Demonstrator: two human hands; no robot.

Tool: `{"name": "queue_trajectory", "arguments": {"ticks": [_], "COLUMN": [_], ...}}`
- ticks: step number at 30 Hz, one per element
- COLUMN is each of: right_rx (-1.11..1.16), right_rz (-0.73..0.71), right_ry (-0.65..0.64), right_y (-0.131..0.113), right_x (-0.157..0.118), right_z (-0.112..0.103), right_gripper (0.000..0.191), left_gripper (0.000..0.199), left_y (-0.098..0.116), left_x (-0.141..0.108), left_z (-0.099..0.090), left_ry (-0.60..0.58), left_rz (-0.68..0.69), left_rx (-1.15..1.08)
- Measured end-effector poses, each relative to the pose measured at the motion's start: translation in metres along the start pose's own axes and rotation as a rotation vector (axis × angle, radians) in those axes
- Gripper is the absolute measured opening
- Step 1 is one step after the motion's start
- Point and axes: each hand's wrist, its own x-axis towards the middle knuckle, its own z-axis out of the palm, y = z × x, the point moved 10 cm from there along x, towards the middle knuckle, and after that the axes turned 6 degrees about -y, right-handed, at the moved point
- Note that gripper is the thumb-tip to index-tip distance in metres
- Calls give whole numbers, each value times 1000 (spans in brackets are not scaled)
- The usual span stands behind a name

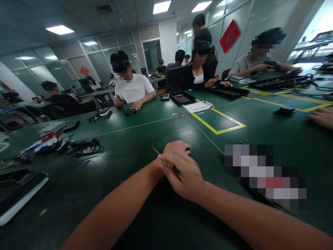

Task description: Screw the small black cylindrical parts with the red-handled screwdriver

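My right hand (186,175) is closed around a small screwdriver (168,163). Its thin metal shaft points up and left, and its amber-looking handle is mostly covered by the fingers. Just behind, my left hand (177,147) rests low over the green table (125,173), partly hidden by the right hand. Its fingers are curled, with something dark between the fingertips that I cannot make out. My two wrists cross close together, the right hand nearer to the camera.
Cables (87,147) and a flat dark device (22,194) lie left. Black parts trays (182,98), a paper sheet (198,106) and yellow tape (217,132) are farther back. Several people sit around; a co-worker's hand (322,116) is at right. A blurred-out patch (265,173) covers something nearby.
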Motion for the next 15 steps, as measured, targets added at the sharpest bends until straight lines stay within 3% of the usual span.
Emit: {"name": "queue_trajectory", "arguments": {"ticks": [3, 8, 10, 15], "right_rx": [19, 39, 46, 58], "right_rz": [7, 10, 16, 66], "right_ry": [-3, 9, 9, -9], "right_y": [1, 2, 2, 9], "right_x": [0, 1, 2, 2], "right_z": [1, -2, -2, -1], "right_gripper": [26, 26, 25, 23], "left_gripper": [22, 19, 18, 30], "left_y": [0, -40, -67, -157], "left_x": [3, -16, -34, -109], "left_z": [2, -24, -38, -67], "left_ry": [-85, 26, 89, 260], "left_rz": [-24, -87, -117, -406], "left_rx": [51, -205, -382, -896]}}
